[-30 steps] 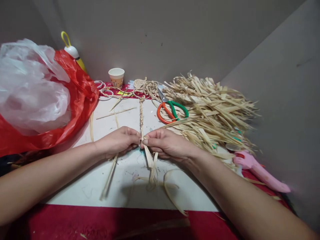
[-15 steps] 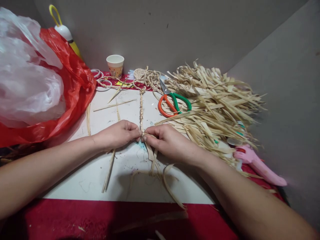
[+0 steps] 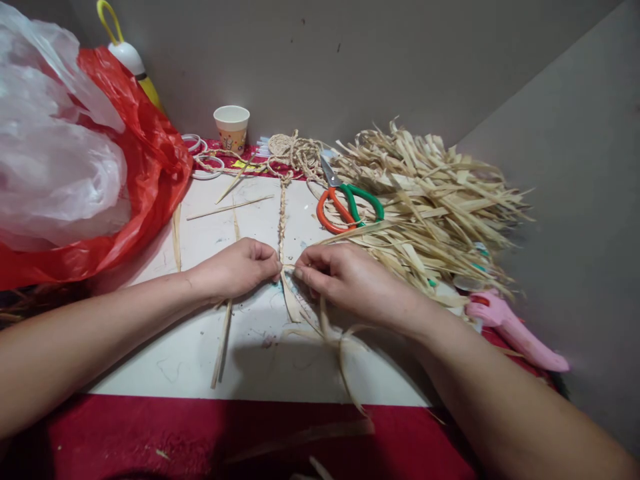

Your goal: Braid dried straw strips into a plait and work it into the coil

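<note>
Left hand (image 3: pixel 253 269): closed on narrow tan straw braid (image 3: pixel 283 223).
Right hand (image 3: pixel 345 275): pinched pale straw strand (image 3: pixel 289 267).
Loosening risk: uneven pull could have slackened the braid.

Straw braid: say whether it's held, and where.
Held: the left hand pinches the braid at its lower, working end, where the loose strands begin; the right hand pinches a strand just beside that end.

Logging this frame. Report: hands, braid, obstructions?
Left hand pinching lower end of braid. Right hand pinching strand. Braid over white board. Scissors beyond right hand, not touching.
</note>
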{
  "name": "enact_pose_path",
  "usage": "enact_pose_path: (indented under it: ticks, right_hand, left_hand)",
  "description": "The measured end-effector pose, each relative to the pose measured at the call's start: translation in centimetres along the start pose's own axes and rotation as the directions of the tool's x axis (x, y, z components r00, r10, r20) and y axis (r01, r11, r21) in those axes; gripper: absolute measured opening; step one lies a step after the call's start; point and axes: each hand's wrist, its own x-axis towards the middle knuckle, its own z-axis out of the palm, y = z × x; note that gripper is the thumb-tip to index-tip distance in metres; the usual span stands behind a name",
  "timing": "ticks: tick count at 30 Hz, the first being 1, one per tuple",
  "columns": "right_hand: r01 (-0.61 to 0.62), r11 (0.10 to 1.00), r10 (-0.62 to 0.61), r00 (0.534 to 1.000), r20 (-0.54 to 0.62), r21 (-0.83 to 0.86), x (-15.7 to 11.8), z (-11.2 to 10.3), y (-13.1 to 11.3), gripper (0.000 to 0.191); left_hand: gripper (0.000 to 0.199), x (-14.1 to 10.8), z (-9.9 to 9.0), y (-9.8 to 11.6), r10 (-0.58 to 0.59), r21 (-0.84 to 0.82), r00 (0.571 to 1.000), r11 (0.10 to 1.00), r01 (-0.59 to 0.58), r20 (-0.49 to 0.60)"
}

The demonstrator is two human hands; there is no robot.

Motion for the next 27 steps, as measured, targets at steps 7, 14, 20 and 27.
enact_pose_path:
  ticks: [7,14,20,27]
  right_hand:
    - [-0.135,0.926,0.088,0.985,0.147,0.353,-0.3,0.4,-0.6,0.032]
    - [-0.011,0.992,0.006,0.999,0.036,0.130,-0.7,2.7,-1.7,0.028]
    - [0.102,0.921,-0.132,0.990,-0.055,-0.376,-1.4,3.8,-1.3,0.028]
    - [0.234,0.847,-0.258,0.966,0.014,-0.478,-2.4,3.9,-1.9,0.023]
  left_hand:
    - [0.021,0.0,0.1,-0.1,0.032,0.049,0.999,0.998,-0.031,-0.029]
    - [0.023,-0.1,0.2,0.2,-0.012,-0.126,1.000,0.992,0.010,-0.013]
    - [0.033,-0.3,0.6,0.4,-0.051,-0.272,0.998,0.961,0.055,0.021]
    - [0.017,-0.5,0.7,0.3,-0.060,-0.287,0.998,0.957,0.049,-0.031]
